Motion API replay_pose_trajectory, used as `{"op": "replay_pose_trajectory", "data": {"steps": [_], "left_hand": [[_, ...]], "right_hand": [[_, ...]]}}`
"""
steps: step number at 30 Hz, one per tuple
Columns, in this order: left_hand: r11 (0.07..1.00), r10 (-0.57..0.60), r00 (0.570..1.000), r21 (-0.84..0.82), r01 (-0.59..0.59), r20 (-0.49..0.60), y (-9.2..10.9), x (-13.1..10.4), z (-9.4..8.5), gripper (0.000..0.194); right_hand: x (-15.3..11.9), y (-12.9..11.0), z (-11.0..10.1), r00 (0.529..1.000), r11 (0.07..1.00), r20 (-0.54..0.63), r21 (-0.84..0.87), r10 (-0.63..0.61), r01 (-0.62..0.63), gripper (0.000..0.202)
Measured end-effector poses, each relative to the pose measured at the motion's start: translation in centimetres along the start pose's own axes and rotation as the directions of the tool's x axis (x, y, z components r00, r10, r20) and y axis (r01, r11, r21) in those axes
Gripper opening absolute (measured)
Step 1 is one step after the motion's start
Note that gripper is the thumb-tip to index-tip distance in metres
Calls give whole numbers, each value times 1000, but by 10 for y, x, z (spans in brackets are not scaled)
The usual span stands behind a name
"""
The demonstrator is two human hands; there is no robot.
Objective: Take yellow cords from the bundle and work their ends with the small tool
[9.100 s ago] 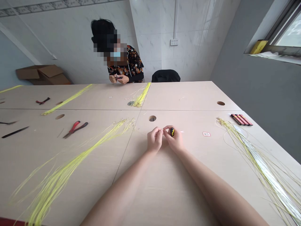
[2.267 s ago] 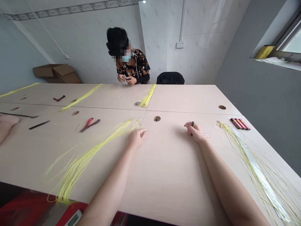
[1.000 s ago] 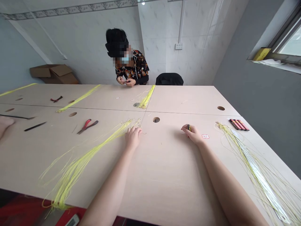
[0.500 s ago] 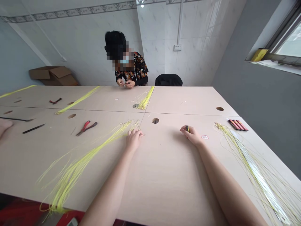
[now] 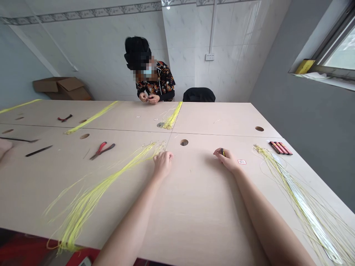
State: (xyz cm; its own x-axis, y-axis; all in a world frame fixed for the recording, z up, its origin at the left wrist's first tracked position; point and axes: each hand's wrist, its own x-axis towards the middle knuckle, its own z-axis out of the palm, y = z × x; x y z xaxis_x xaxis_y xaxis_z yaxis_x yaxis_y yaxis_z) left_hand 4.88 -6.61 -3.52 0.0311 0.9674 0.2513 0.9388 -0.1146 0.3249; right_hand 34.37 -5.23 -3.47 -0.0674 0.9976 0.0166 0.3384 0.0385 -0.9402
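My left hand (image 5: pixel 163 162) is closed, fingers curled down at the table beside the looped ends of a bundle of yellow cords (image 5: pixel 119 173). Whatever it pinches, if anything, is too small to make out. In the middle right my right hand (image 5: pixel 229 160) is closed around a small black-and-yellow object (image 5: pixel 222 151), whose end shows above the fingers. Just to the right of that hand lies a small red-edged label (image 5: pixel 242 162).
Red-and-black pliers (image 5: pixel 101 150) and black tweezers (image 5: pixel 39 150) lie left. Another cord bundle (image 5: pixel 260 149), a metal ruler (image 5: pixel 305 208) and several red cylinders (image 5: pixel 280 147) lie right. A round hole (image 5: pixel 184 142) opens ahead. A co-worker (image 5: pixel 155 83) sits across the table.
My left hand has moved slightly right, away from the cord ends. My right hand has hardly moved and still grips the black-and-yellow object.
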Motion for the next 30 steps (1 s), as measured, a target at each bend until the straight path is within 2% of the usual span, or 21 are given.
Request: {"op": "replay_pose_trajectory", "data": {"steps": [5, 9, 13, 17, 19, 22, 26, 30], "left_hand": [[999, 17, 999, -34, -16, 34, 4, -3, 2, 18], [986, 161, 981, -55, -156, 111, 16, -10, 4, 21], [951, 301, 933, -129, -280, 195, 38, -14, 12, 22], [933, 346, 912, -180, -311, 221, 68, -10, 25, 21], [932, 340, 917, -204, -299, 210, 81, -9, 32, 17], [937, 314, 927, -225, -268, 206, 91, -9, 40, 15], [938, 317, 923, -217, -270, 218, 89, -12, 43, 14], [938, 322, 917, -212, -276, 234, 86, -11, 43, 15]], "right_hand": [[0, -1, 0, 1000, 1000, -3, -6, 0, 0, 17], [1, 0, 2, 1000, 1000, -11, -28, 0, 0, 18], [0, -2, 12, 994, 991, -65, -113, -85, 78, 17], [-5, -8, 26, 979, 988, -140, -66, -150, 142, 19], [-6, -9, 28, 980, 986, -107, -22, -169, 167, 21], [-6, -6, 25, 986, 986, 11, -17, -167, 168, 23], [-3, -2, 19, 961, 978, 215, -68, -177, 195, 21], [0, 0, 19, 935, 968, 291, -83, -203, 236, 21]]}}
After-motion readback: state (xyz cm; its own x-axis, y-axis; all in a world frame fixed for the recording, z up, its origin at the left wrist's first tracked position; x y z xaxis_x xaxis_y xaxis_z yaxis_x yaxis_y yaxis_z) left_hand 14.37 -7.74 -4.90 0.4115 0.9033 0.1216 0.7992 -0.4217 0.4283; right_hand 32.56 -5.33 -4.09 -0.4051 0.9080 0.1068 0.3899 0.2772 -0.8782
